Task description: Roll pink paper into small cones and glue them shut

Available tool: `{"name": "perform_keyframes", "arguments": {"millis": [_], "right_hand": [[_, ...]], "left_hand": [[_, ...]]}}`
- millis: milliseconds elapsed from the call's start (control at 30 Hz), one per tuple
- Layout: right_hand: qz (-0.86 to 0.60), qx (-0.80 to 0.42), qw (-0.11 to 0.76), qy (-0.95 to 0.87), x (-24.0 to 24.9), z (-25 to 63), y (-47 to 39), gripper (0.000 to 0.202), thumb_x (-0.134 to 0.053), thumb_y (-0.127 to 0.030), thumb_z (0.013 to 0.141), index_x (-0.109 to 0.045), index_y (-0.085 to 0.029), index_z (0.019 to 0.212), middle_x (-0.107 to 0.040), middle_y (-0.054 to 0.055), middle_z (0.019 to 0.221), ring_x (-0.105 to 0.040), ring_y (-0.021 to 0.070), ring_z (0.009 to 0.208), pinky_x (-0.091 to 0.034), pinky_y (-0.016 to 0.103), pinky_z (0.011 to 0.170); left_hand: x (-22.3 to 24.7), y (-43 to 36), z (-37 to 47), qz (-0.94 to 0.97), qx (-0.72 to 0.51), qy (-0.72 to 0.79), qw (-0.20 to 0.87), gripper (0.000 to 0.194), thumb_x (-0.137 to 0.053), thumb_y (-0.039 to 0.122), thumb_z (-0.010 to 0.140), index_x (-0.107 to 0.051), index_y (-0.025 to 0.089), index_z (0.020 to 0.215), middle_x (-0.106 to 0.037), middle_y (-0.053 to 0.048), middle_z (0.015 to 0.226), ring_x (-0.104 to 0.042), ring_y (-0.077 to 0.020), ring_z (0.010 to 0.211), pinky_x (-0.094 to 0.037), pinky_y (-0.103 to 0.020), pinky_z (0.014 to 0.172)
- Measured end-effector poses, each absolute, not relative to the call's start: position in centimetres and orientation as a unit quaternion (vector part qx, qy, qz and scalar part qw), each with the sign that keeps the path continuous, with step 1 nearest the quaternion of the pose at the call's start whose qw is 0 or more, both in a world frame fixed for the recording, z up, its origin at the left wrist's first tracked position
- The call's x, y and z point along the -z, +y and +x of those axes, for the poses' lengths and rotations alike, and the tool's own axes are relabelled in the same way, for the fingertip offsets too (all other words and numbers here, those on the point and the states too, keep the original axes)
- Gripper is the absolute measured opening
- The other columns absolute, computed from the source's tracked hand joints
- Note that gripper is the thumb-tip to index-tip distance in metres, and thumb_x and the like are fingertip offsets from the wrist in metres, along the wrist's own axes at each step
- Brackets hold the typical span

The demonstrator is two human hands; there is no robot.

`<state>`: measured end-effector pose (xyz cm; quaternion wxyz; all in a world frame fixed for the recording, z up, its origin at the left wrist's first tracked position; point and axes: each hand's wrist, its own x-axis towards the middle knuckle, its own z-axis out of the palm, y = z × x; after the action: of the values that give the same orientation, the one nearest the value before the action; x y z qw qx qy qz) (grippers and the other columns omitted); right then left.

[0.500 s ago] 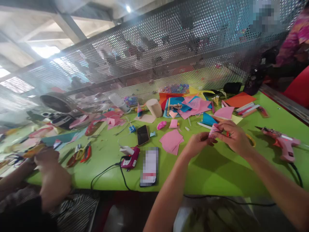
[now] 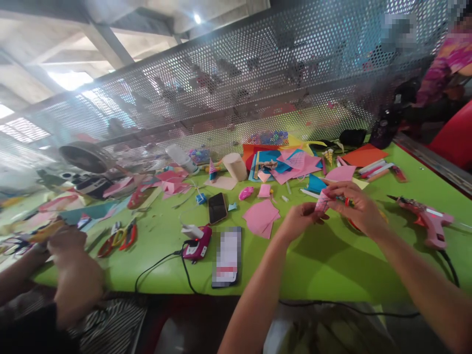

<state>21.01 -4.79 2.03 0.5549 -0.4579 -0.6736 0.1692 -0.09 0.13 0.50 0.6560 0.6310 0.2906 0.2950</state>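
Note:
Between my two hands is a small rolled piece of pink patterned paper (image 2: 322, 200), raised above the green table. My left hand (image 2: 299, 219) pinches its lower left side. The fingers of my right hand (image 2: 352, 204) close on its upper right side. Under my right hand a pair of scissors (image 2: 383, 216) is mostly hidden. Left of my hands lie several pink paper pieces (image 2: 261, 216). A pink glue gun (image 2: 427, 221) rests on the table to the right of my right hand.
A phone (image 2: 225, 258) and a pink power adapter (image 2: 197, 246) lie near the front edge, with cords. Another phone (image 2: 217, 207) is behind them. Coloured paper (image 2: 295, 160) is piled by the perforated metal screen (image 2: 221, 108). A co-worker's hands (image 2: 70, 246) are at the left.
My hands still hold the pink paper, which now stands a little more upright in my fingers. The view has shifted slightly.

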Motion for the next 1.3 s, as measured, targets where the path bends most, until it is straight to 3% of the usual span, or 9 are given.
{"name": "perform_keyframes", "arguments": {"millis": [100, 300, 500, 633, 733, 900, 1000, 1167, 1300], "right_hand": [[-0.455, -0.17, 0.556, -0.675, -2.0, 20.7, -4.8, 0.011, -0.078, -0.043, 0.094, -0.079, -0.032, 0.093, -0.074, 0.006, 0.118, -0.068, 0.031, 0.121, -0.049, 0.059, 0.116], [-0.453, -0.202, 0.583, -0.644, -2.2, 20.7, -4.8, 0.012, -0.071, -0.04, 0.1, -0.078, -0.031, 0.097, -0.074, 0.006, 0.118, -0.068, 0.0282, 0.12, -0.049, 0.052, 0.114], [-0.469, -0.334, 0.618, -0.536, -2.0, 20.6, -4.1, 0.026, -0.078, -0.052, 0.09, -0.079, -0.027, 0.099, -0.078, 0.006, 0.107, -0.07, 0.0285, 0.107, -0.054, 0.043, 0.094], [-0.485, -0.291, 0.692, -0.448, -1.7, 22.5, -3.0, 0.035, -0.069, -0.056, 0.093, -0.072, -0.03, 0.118, -0.076, 0.004, 0.113, -0.068, 0.0228, 0.1, -0.052, 0.034, 0.08], [-0.509, -0.277, 0.704, -0.411, -0.9, 23.4, -2.3, 0.03, -0.061, -0.054, 0.095, -0.07, -0.028, 0.107, -0.074, 0.003, 0.099, -0.065, 0.0194, 0.086, -0.047, 0.032, 0.07], [-0.513, -0.377, 0.601, -0.483, 0.8, 21.4, -1.6, 0.022, -0.079, -0.042, 0.077, -0.074, -0.023, 0.085, -0.073, 0.002, 0.077, -0.059, 0.0163, 0.064, -0.04, 0.028, 0.057], [-0.51, -0.392, 0.56, -0.522, 1.1, 20.9, -1.6, 0.021, -0.079, -0.041, 0.077, -0.076, -0.022, 0.085, -0.073, 0.002, 0.073, -0.059, 0.017, 0.064, -0.04, 0.028, 0.057], [-0.52, -0.339, 0.563, -0.545, 0.9, 22.0, -1.8, 0.019, -0.073, -0.042, 0.084, -0.072, -0.023, 0.085, -0.079, 0.006, 0.099, -0.066, 0.0215, 0.085, -0.046, 0.031, 0.071], [-0.539, -0.28, 0.561, -0.562, 0.6, 22.2, -2.0, 0.021, -0.07, -0.045, 0.086, -0.07, -0.024, 0.086, -0.078, 0.003, 0.092, -0.067, 0.0235, 0.088, -0.048, 0.034, 0.078]], "left_hand": [[-0.5, 0.2, -0.1, 0.629, -0.291, 0.288, 0.66, 0.06, -0.086, 0.065, 0.081, -0.077, 0.011, 0.105, -0.082, -0.015, 0.097, -0.073, -0.0162, 0.076, -0.056, -0.029, 0.077], [-0.2, 0.6, -0.2, 0.62, -0.306, 0.307, 0.654, 0.058, -0.088, 0.061, 0.079, -0.078, 0.011, 0.106, -0.083, -0.014, 0.097, -0.074, -0.0163, 0.074, -0.055, -0.029, 0.075], [-0.2, 1.4, -0.5, 0.573, -0.361, 0.371, 0.636, 0.064, -0.092, 0.066, 0.069, -0.079, 0.012, 0.102, -0.084, -0.014, 0.092, -0.074, -0.0178, 0.07, -0.055, -0.028, 0.069], [-0.1, 1.9, -0.8, 0.564, -0.385, 0.376, 0.627, 0.062, -0.093, 0.066, 0.068, -0.078, 0.014, 0.097, -0.084, -0.013, 0.092, -0.073, -0.0163, 0.069, -0.053, -0.027, 0.068], [0.0, 2.0, -1.0, 0.556, -0.399, 0.379, 0.622, 0.061, -0.092, 0.066, 0.068, -0.078, 0.014, 0.096, -0.084, -0.013, 0.094, -0.073, -0.0161, 0.07, -0.054, -0.027, 0.069], [-0.1, 2.2, -1.0, 0.545, -0.42, 0.384, 0.616, 0.063, -0.093, 0.067, 0.065, -0.079, 0.014, 0.096, -0.084, -0.013, 0.093, -0.073, -0.0169, 0.07, -0.055, -0.028, 0.068], [-0.2, 2.4, -1.2, 0.535, -0.436, 0.384, 0.613, 0.063, -0.093, 0.067, 0.065, -0.079, 0.014, 0.096, -0.084, -0.012, 0.093, -0.073, -0.0161, 0.07, -0.055, -0.028, 0.068], [0.0, 2.6, -1.5, 0.51, -0.47, 0.378, 0.614, 0.063, -0.096, 0.064, 0.062, -0.079, 0.014, 0.097, -0.084, -0.012, 0.093, -0.073, -0.0155, 0.07, -0.056, -0.027, 0.068], [0.2, 2.6, -1.4, 0.509, -0.473, 0.366, 0.619, 0.065, -0.097, 0.064, 0.061, -0.079, 0.013, 0.097, -0.084, -0.012, 0.092, -0.073, -0.015, 0.068, -0.056, -0.027, 0.066]]}}
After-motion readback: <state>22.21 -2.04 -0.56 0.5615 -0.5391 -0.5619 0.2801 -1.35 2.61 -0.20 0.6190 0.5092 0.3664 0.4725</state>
